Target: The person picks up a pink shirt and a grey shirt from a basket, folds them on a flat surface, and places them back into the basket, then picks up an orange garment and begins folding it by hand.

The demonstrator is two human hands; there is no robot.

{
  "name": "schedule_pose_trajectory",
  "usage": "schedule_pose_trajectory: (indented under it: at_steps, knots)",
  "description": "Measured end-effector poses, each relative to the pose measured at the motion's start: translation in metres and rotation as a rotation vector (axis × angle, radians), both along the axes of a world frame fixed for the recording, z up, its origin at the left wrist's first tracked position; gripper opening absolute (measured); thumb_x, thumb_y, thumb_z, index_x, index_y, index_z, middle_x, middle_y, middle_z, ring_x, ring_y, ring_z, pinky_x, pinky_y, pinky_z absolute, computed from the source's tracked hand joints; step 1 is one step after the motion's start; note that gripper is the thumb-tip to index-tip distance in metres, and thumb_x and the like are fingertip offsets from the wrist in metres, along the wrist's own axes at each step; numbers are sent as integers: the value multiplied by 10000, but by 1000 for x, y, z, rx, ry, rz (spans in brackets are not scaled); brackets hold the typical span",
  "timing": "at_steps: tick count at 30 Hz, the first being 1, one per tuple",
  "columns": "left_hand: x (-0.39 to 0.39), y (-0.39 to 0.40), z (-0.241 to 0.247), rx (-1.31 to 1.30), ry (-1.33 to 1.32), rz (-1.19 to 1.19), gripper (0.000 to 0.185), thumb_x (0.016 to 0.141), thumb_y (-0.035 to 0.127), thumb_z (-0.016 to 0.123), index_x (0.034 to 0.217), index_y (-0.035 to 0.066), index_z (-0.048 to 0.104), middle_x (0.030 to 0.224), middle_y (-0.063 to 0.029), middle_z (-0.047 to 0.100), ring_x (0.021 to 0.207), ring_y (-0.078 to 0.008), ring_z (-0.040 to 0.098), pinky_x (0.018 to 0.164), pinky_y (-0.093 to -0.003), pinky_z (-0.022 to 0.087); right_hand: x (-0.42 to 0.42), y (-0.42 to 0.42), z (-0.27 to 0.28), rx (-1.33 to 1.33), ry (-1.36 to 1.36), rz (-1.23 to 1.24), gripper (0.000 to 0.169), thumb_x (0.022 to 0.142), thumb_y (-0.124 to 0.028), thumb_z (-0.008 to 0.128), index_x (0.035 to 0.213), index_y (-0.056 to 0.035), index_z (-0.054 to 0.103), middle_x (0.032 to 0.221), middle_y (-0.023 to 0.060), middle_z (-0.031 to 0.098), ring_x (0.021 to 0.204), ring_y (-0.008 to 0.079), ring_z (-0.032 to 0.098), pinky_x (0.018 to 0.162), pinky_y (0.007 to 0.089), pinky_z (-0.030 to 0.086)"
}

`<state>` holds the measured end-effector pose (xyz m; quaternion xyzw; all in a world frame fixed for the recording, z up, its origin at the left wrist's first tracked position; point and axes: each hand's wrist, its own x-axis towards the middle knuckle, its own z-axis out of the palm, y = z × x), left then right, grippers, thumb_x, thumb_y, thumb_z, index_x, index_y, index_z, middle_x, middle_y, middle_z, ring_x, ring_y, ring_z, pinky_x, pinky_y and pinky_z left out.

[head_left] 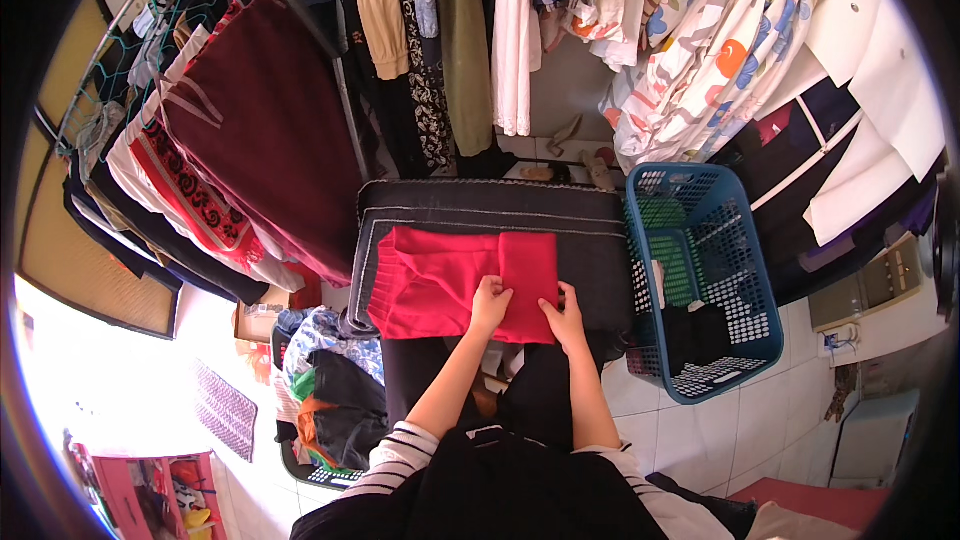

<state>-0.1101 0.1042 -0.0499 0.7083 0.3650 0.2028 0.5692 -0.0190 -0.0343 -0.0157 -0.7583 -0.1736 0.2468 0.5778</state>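
A red knit garment (pixel 442 277) lies across a black padded surface with pale stitching (pixel 487 199). Its ribbed edge points left, and its right part is folded over into a smooth, flat panel. My left hand (pixel 491 306) pinches the cloth near the inner edge of that panel, fingers curled. At the garment's right edge, my right hand (pixel 566 319) grips the folded border with the thumb on top and fingers at the side. The left half of the cloth is loosely wrinkled. What lies beneath the garment is hidden.
To the right stands a blue plastic basket (pixel 761 300) with dark cloth inside. Another basket of mixed clothes (pixel 345 405) sits at lower left. Hanging clothes (pixel 262 120) crowd the left rack, and patterned fabric (pixel 720 67) hangs at the back right.
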Motion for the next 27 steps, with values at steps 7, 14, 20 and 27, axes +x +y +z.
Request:
schedule_pose_trajectory:
  at_steps: [7, 14, 20, 27]
  knots:
    - [-1, -25, 50, 903, 188, -121, 646, 813, 271, 535, 1331, -10, 269, 1338, -204, 333, 1247, -349, 312, 1026, -474, 233, -3, 1, 1, 247, 466, -13, 502, 785, -46, 574, 1252, -28, 390, 1099, 129, 549, 959, 189, 563, 820, 280, 461]
    - [32, -45, 17, 523, 367, -118, 830, 832, 561, 420, 1387, 10, 140, 1443, -201, 135, 1341, -340, 120, 1039, -573, 73, 11, -7, 19, 275, 345, -24, 546, 705, 24, 532, 1241, -20, 437, 1065, 91, 567, 948, 167, 561, 814, 267, 451]
    - [53, -32, 27, 157, 162, -177, 715, 840, 472, 465, 1353, 17, 260, 1388, -218, 261, 1306, -325, 228, 1050, -488, 156, 26, -1, 44, 79, -183, 43, 566, 691, -5, 552, 1244, -27, 435, 1073, 102, 576, 953, 183, 568, 826, 281, 448]
    - [-19, 26, 53, -441, -171, 187, 543, 843, 307, 560, 1206, -73, 426, 1083, -185, 561, 1016, -254, 537, 874, -337, 416, -54, 45, 89, -191, -374, 448, 663, 713, -121, 651, 1313, -85, 373, 1159, 180, 522, 858, 239, 614, 768, 310, 473]
